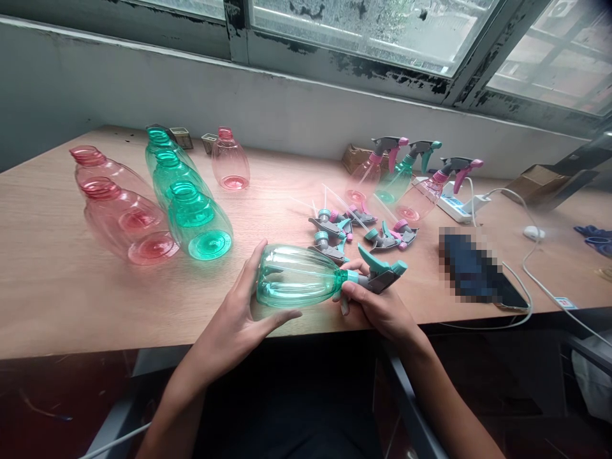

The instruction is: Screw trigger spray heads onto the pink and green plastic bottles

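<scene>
A green spray bottle (301, 275) lies on its side between my hands, with a grey and teal trigger head (382, 271) on its neck. My left hand (248, 319) cups its base; the thumb stretches along the near side and the other fingers are partly hidden behind it. At the neck and teal collar, my right hand (370, 303) closes its thumb and fingers. Just beyond the bottle lie several loose trigger heads (329, 223) with thin clear tubes, some teal, some pink.
Open green bottles (201, 220) and pink bottles (129, 220) stand at the left, with another pink bottle (230, 159) farther back. Three bottles with trigger heads (421, 194) stand back right. A power strip (454, 203), a phone (509, 290) and white cables lie right. The table edge (157, 345) is near me.
</scene>
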Motion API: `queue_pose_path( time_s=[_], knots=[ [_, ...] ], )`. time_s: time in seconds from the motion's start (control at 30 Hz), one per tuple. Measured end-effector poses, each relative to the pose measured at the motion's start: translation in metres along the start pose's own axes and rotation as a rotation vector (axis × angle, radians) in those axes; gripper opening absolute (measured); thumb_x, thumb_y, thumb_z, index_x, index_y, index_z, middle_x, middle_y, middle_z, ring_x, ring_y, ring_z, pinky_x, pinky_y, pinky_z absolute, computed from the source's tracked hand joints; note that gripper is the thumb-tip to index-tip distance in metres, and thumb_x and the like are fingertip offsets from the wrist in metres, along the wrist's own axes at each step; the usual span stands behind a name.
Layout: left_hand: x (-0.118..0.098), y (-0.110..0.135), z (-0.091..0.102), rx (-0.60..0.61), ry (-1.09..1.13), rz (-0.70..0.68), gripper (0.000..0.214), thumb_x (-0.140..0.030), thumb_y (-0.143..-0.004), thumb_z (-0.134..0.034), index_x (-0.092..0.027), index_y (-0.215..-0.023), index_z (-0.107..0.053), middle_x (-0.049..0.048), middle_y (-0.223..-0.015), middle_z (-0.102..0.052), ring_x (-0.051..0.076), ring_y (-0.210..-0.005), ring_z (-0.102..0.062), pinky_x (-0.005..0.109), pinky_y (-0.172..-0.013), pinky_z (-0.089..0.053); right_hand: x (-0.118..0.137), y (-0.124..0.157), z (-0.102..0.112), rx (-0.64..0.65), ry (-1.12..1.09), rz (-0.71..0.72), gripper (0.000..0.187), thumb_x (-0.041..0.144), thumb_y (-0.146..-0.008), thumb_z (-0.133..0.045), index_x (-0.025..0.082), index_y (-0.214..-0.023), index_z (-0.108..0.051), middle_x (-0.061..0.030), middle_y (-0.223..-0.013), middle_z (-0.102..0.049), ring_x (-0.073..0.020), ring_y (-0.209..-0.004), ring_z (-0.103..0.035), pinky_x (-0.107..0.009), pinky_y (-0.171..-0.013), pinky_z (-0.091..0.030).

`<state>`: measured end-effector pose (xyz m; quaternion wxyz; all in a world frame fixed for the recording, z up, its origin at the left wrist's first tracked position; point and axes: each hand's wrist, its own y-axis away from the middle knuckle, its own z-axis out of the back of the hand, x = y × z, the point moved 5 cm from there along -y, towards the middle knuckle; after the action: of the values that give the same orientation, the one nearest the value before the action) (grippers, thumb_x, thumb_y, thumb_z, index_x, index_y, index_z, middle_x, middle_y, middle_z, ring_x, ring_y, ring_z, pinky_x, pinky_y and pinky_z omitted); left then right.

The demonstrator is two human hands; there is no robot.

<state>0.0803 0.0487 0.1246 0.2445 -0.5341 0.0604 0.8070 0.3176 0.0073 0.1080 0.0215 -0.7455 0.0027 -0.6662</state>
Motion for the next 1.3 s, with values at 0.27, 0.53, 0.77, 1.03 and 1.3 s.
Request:
queue_pose_path(
  time_s=[0.27,0.53,0.77,1.03,1.3],
  knots=[
    [0.0015,0.0003,-0.0005,0.007,0.012,0.009,0.100,-0.047,-0.088,-0.078,-0.044,-0.163,-0.012,0.0026,-0.170,-0.031,0.032,-0.154,-0.037,0.051,-0.129,-0.028,0.0004,0.0001,-0.0013,0.001,-0.025,0.001,0.027,0.039,-0.091,-0.078,0.022,-0.109,-0.063,-0.0001,-0.075,-0.076,-0.0167,-0.059,-0.066,-0.030,-0.067,-0.052],
    [0.0001,-0.0002,-0.0004,0.005,0.006,0.009,0.099,-0.047,-0.088,-0.078,-0.044,-0.163,-0.013,0.0024,-0.170,-0.032,0.032,-0.153,-0.038,0.050,-0.129,-0.027,0.0001,-0.0008,-0.0007,0.005,-0.023,0.008,0.028,0.039,-0.091,-0.077,0.022,-0.108,-0.064,0.0000,-0.075,-0.075,-0.0165,-0.059,-0.066,-0.030,-0.065,-0.052],
    [-0.0005,-0.0001,0.0001,-0.002,-0.032,-0.007,0.100,-0.049,-0.088,-0.077,-0.044,-0.163,-0.012,0.0002,-0.172,-0.025,0.031,-0.156,-0.030,0.049,-0.131,-0.023,-0.0013,0.0002,0.0006,-0.009,-0.027,0.013,0.026,0.037,-0.092,-0.078,0.022,-0.109,-0.065,-0.0010,-0.079,-0.077,-0.0150,-0.060,-0.065,-0.029,-0.067,-0.051],
    [-0.0002,-0.0008,0.0010,-0.003,-0.028,-0.003,0.100,-0.050,-0.088,-0.077,-0.044,-0.163,-0.012,0.0006,-0.171,-0.028,0.031,-0.155,-0.033,0.049,-0.130,-0.023,-0.0001,0.0002,0.0002,-0.004,-0.028,0.010,0.026,0.037,-0.092,-0.078,0.022,-0.109,-0.064,-0.0004,-0.076,-0.077,-0.0155,-0.060,-0.065,-0.029,-0.067,-0.052],
    [0.0013,-0.0007,0.0002,-0.003,-0.020,-0.008,0.099,-0.049,-0.087,-0.077,-0.046,-0.162,-0.013,0.0000,-0.171,-0.029,0.032,-0.154,-0.034,0.050,-0.130,-0.023,0.0013,-0.0001,-0.0014,-0.013,-0.044,0.007,0.025,0.035,-0.092,-0.077,0.022,-0.109,-0.064,0.0005,-0.074,-0.076,-0.0159,-0.062,-0.066,-0.029,-0.067,-0.052]
  ],
)
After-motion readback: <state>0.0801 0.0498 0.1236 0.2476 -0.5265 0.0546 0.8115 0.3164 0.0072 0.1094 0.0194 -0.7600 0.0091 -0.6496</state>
